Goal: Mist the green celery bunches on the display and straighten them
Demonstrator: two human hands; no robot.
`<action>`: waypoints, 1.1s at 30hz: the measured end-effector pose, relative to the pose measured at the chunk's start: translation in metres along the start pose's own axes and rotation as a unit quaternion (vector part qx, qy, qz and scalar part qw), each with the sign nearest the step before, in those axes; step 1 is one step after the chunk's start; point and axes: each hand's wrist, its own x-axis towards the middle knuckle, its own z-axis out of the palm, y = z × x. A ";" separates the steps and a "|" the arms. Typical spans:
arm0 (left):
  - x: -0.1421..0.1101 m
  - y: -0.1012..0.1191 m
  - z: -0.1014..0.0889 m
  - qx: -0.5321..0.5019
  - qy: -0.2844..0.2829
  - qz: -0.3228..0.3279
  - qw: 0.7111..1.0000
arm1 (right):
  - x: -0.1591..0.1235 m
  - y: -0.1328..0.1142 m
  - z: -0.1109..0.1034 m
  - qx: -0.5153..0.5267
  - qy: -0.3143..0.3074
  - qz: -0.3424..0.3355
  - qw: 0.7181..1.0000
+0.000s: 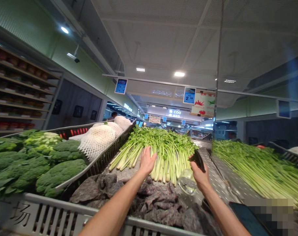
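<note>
A heap of green celery (163,147) lies in a metal display bin with its pale stalk ends toward me. My left hand (147,161) rests flat on the stalks at the heap's left, fingers apart, gripping nothing. My right hand (199,172) is at the heap's right edge, closed around the dark head of a clear spray bottle (187,183) that hangs below the fingers. A crumpled dark grey cloth (149,196) covers the bin floor under both forearms.
Broccoli (40,164) fills the crate on the left, with white net-wrapped produce (97,139) behind it. A mirror panel (257,164) on the right reflects the celery. A grey slatted rail (52,213) runs along the front. Price signs (189,95) hang overhead.
</note>
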 end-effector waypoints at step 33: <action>-0.010 -0.072 0.038 0.030 0.026 0.020 0.999 | 0.036 0.085 -0.015 -0.107 0.068 0.018 0.992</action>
